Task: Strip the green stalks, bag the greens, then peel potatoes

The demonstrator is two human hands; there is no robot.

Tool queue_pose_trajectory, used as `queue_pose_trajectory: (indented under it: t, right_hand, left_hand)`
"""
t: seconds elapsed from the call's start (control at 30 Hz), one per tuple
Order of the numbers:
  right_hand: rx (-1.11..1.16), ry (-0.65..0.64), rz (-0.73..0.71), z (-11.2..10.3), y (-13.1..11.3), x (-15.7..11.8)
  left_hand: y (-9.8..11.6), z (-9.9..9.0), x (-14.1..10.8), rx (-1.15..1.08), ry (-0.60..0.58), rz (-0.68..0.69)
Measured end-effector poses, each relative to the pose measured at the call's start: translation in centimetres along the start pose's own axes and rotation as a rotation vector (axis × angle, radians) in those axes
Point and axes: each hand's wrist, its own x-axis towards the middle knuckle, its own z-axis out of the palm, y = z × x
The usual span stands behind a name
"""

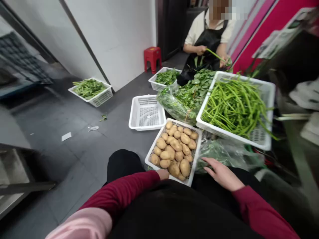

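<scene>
A white basket (147, 158) full of potatoes (174, 144) stands in front of my knees. My left hand (163, 174) is at the near edge of this basket, its fingers hidden by the rim and the potatoes. To the right of the basket, my right hand (219, 171) is held with thumb and fingers apart and nothing in it. It hovers near a clear plastic bag (224, 152). A larger white basket (267, 116) with long green beans (234, 106) sits higher at the right.
An empty white basket (147, 113) lies beyond the potatoes. Leafy greens (196, 88) spill from a bag near a seated person (208, 39) holding a green stem. Further off are two baskets of greens (93, 91) (166, 77) and a red stool (152, 58).
</scene>
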Motion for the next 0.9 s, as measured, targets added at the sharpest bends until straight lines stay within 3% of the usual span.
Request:
queue_pose_trajectory:
  t: [0.1, 0.2, 0.3, 0.37, 0.53, 0.63, 0.73, 0.8, 0.9]
  right_hand:
    - [-0.038, 0.191, 0.034, -1.5, 0.0, -6.5]
    - [-0.063, 0.405, 0.018, -1.8, -0.5, -9.9]
    - [-0.063, 0.591, -0.003, -2.0, -1.5, -10.2]
    - [-0.075, 0.648, 0.016, -2.6, -1.8, -9.5]
    - [-0.181, 0.681, 0.276, -3.8, -0.5, -9.6]
    - [-0.221, 0.617, 0.546, -3.2, 1.5, -11.1]
    - [-0.058, 0.586, 0.757, -2.2, 4.8, -12.1]
    - [0.093, 0.666, 0.835, -2.2, 7.6, -11.7]
    - [0.206, 0.844, 0.926, -3.8, 12.4, -9.1]
  left_hand:
    - [-0.1, 1.3, -1.1, -0.045, -0.072, 0.119]
    - [-0.7, 1.1, -2.4, -0.079, -0.028, 0.137]
    - [-1.0, 0.5, -2.6, -0.031, 0.003, 0.154]
    - [-1.2, 0.1, -1.7, -0.004, 0.018, 0.170]
    - [-1.4, -1.4, 0.4, 0.103, 0.112, 0.201]
    - [-0.4, -3.1, 0.5, 0.188, 0.122, 0.197]
    - [0.5, -4.5, 0.7, 0.171, 0.110, 0.232]
    - [0.5, -4.8, 1.1, 0.145, 0.068, 0.232]
    - [-0.5, -4.1, 2.0, 0.114, -0.034, 0.223]
